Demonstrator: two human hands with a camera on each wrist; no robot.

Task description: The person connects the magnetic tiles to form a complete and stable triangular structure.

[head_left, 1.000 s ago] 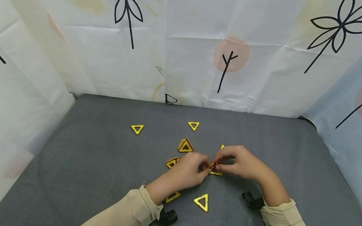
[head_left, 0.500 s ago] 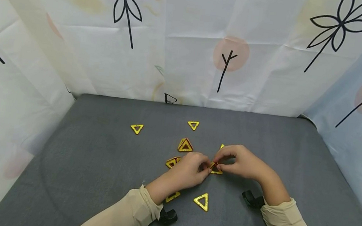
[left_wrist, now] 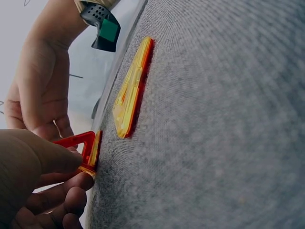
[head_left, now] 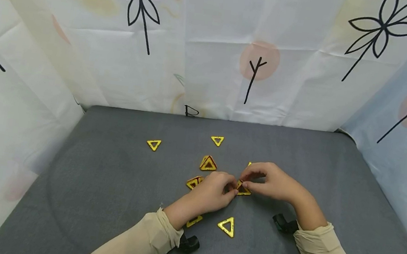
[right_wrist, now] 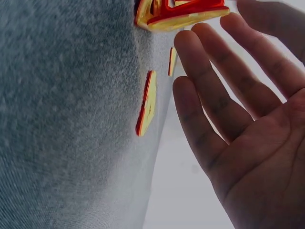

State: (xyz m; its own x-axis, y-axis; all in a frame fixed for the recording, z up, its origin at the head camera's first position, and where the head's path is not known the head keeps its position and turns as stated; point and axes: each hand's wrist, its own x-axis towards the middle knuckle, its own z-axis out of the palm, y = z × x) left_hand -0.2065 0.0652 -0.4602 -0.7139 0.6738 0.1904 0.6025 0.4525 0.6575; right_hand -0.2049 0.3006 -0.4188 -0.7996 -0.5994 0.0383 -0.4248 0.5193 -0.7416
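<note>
Between the two hands, red-and-yellow triangular magnetic tiles are joined at an angle, standing partly off the cloth. My left hand pinches their left side between thumb and fingers; the left wrist view shows a raised red-framed tile beside its thumb. From the right, my right hand holds the upper tip with thumb and index finger. In the right wrist view its other fingers are loosely extended below the tiles. Fingers cover part of the joined tiles.
On the grey cloth-covered table lie single yellow triangles, including a near one, a far one and a left one. Two small tile pyramids stand left of the hands, one partly hidden. Patterned curtains surround the table.
Both hands stay almost where they were. The right fingertips have shifted very slightly, and a little more of the joined tiles shows between the hands.
</note>
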